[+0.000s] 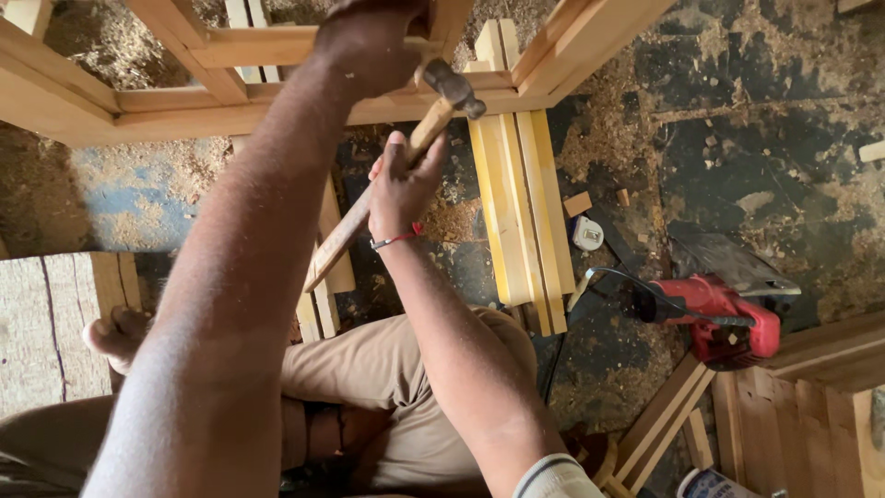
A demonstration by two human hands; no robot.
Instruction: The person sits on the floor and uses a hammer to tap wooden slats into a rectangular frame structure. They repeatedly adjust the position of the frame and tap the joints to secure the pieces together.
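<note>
Gripping hammer beside wooden frame

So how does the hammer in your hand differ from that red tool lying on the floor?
The hammer has a plain wooden handle and a dark metal head; the red power tool has a red and black body with a black cord. The hammer is gripped in the right hand, raised at a slant near the wooden frame; the power tool lies untouched on the sawdust-covered floor. The left hand rests on the frame.

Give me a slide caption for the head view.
Right hand grips a hammer beside the left hand on a wooden frame.
</note>
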